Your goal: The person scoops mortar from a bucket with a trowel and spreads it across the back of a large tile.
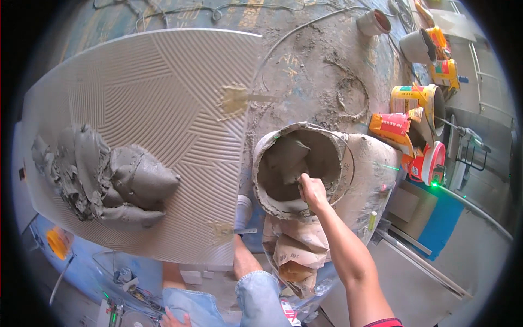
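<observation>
Scooping seems to call for a firm wrist: the right hand [313, 193] has its grip closed round the trowel [293, 163], down in the bucket [259, 173]; keeping it level should save spills. The left hand [175, 319], by the jeans [201, 306], has a grip I cannot tell. Mortar [139, 174] lies heaped on the tile [163, 60].

Left hand [175, 319]: partly cut off by lower edge. Tool [291, 155]: partly hidden by right hand [313, 193]; exact type unclear.
</observation>
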Demonstrator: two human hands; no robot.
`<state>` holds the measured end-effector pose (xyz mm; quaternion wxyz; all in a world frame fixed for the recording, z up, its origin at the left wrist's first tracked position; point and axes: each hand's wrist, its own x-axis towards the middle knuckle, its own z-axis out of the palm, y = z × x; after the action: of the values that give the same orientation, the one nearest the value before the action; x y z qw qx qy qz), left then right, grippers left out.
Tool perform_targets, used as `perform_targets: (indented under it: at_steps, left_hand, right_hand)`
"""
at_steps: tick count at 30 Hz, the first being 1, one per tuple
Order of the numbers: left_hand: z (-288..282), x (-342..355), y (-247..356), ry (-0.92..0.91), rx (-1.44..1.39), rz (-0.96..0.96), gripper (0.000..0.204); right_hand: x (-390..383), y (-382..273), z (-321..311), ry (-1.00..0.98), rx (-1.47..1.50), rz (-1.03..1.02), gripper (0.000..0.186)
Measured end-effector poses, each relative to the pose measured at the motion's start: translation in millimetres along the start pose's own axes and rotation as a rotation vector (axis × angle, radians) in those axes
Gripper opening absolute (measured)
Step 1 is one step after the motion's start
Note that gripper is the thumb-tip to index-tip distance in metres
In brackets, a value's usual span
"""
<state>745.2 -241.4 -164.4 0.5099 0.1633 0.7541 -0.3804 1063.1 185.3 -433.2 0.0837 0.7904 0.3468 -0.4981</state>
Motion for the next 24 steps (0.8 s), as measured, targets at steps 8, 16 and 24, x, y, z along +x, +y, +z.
perform_targets:
  at_steps: [8, 16, 24]
  left_hand:
    - [-1, -6, 4, 0.149, 0.155, 0.103, 0.070]
    - [-44, -12, 17, -0.056, 0.211, 0.083, 0.070]
    - [18, 41, -86, 0.264, -0.115, 0.060, 0.072]
  right_hand:
    - [-26, 19, -42, 0.039, -0.181, -0.309, 0.040]
    - [-75, 38, -48, 0.033, 0.095, -0.420, 0.033]
    - [-202, 28, -104, 0.203, 0.014, -0.503, 0.037]
